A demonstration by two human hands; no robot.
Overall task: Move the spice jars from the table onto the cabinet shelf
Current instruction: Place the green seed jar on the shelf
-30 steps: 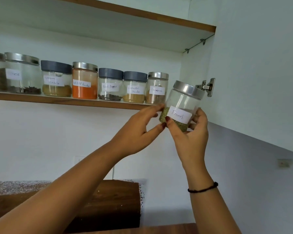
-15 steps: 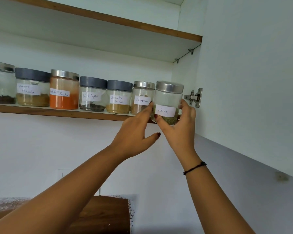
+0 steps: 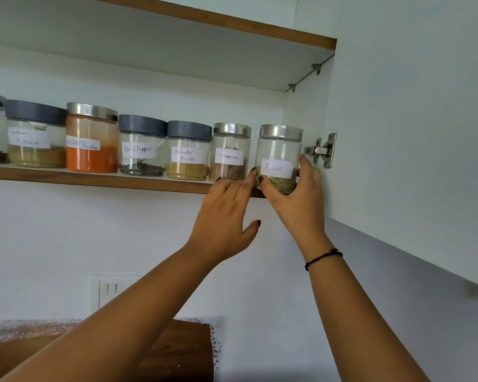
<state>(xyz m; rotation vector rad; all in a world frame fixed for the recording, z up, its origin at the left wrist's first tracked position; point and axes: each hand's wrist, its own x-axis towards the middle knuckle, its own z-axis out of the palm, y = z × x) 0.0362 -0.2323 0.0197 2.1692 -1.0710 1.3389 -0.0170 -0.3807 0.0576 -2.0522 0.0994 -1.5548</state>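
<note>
At the shelf edge (image 3: 94, 181), the right hand (image 3: 295, 201) grips the fennel jar (image 3: 278, 150).

home kitchen. white wall-cabinet shelf (image 3: 94, 181) with brown wood edging; row of clear glass spice jars (image 3: 142, 161), grey and steel lids, handwritten paper labels (black pepper, coriander powder, cinnamon, fennel); steel cabinet door hinge (image 3: 323, 150); white wall switch plate (image 3: 108, 291).

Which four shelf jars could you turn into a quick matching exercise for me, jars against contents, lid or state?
Jars:
1. Fennel jar
2. Black Pepper jar
3. chilli powder jar
4. Cinnamon jar

States:
A. orange contents
B. grey lid
C. gripped by the right hand
D. brown pieces inside, silver lid

Pairs: 1-C, 2-B, 3-A, 4-D
</note>
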